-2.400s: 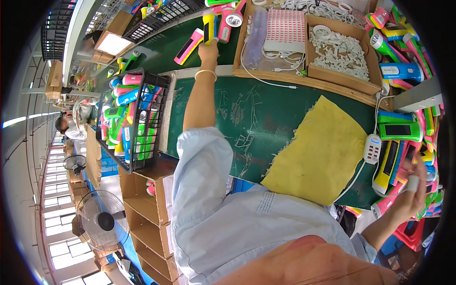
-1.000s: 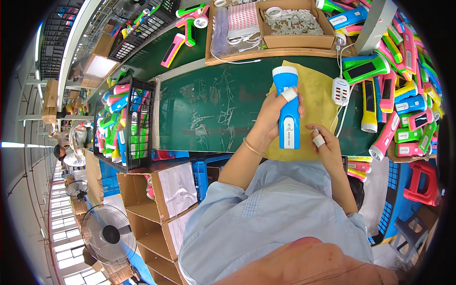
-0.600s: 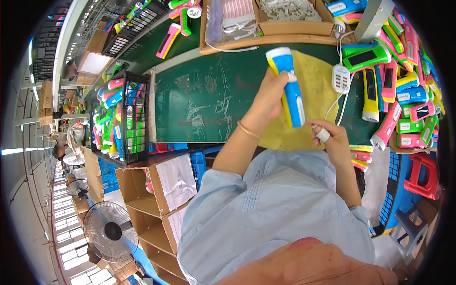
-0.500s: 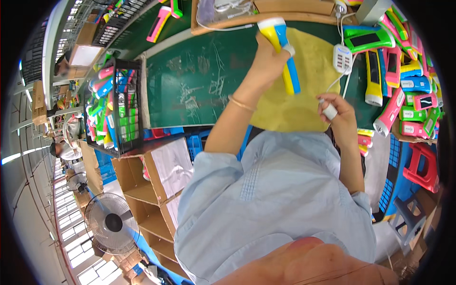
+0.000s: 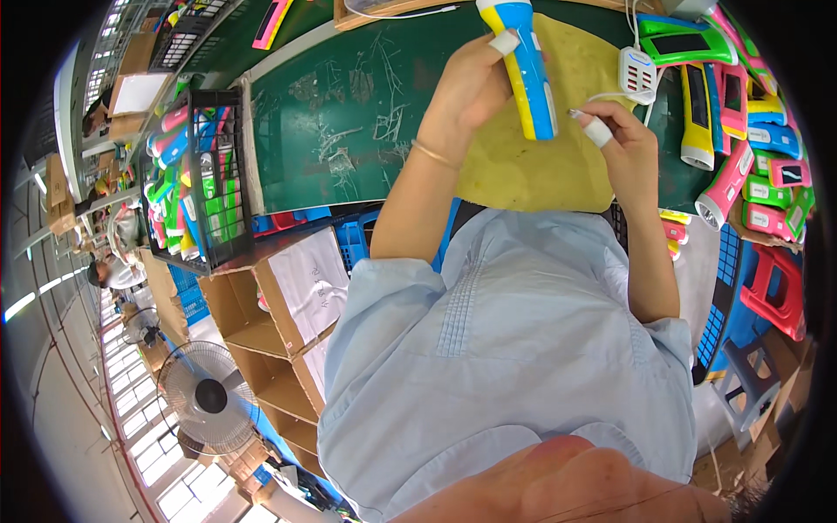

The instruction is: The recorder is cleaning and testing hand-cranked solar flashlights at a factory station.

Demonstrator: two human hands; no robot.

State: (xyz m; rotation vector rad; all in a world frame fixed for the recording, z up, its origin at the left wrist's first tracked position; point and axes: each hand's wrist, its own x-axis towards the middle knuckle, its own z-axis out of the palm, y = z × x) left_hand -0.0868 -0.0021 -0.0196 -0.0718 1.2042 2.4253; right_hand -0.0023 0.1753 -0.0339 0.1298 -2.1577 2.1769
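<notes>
A yellow and blue flashlight (image 5: 529,74) with a white head is gripped in my left hand (image 5: 471,87), the thumb lying along its side and a white wrap around that thumb. Its head points away from me and its tail end toward me. Just right of the tail, my right hand (image 5: 626,144) pinches the end of a thin white charging cable (image 5: 610,94); the small tip shows at the fingertips, apart from the flashlight. My right thumb also wears a white wrap. From those fingers the cable runs up to a white multi-port USB charger (image 5: 637,71).
Under my hands a yellow mat (image 5: 532,187) covers part of the green tabletop (image 5: 296,166). Many colourful flashlights (image 5: 697,113) are piled at right. A black basket (image 5: 222,174) of flashlights stands left, above a cardboard shelf box (image 5: 261,349). A fan (image 5: 209,397) and red stool (image 5: 774,292) are nearby.
The flashlight has turned slightly in my left hand, its tail nearer my right hand. My right hand has risen with the cable end toward the tail. The view has shifted a little.
</notes>
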